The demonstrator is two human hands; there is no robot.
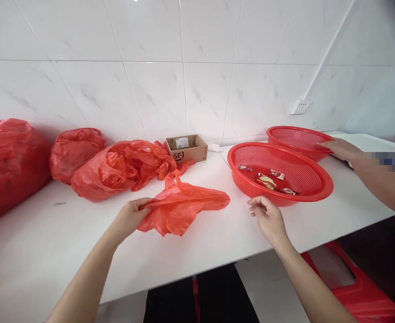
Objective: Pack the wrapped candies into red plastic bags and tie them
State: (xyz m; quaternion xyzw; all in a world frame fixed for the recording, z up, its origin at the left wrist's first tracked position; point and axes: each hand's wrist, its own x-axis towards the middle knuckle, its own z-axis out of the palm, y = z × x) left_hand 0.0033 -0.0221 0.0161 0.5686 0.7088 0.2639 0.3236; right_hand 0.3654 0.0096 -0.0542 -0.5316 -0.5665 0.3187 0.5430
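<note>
With our left hand [130, 218] we are pinching the gathered edge of a thin, translucent red plastic bag [184, 204] between thumb and fingers. The bag is lying loosely spread over the white table [83, 255], its tapered end pointing toward a large round red plastic basket [278, 157] with meshed sides. Our right hand [269, 220] is hovering just beside the basket's near rim, its fingers loosely curling, a small gap showing between thumb and forefinger, and it is holding nothing that we can see.

Inside the basket we are seeing a few small wrapped packets [266, 181], one gold and green, the others red and white, lying apart on its bottom. Behind it, a second red mesh basket [294, 130] is standing nearer the wall, and another person's hand [343, 149] is reaching to its right rim; we cannot tell whether those fingers are gripping it.

To the left, crumpled red plastic bags [106, 170] are resting in a bulging row. A small open brown cardboard box [193, 153] with a white label is sitting between them and the baskets, near the white tiled wall [150, 89]. Below the table's edge, a red plastic stool [362, 291] is showing at the right.
</note>
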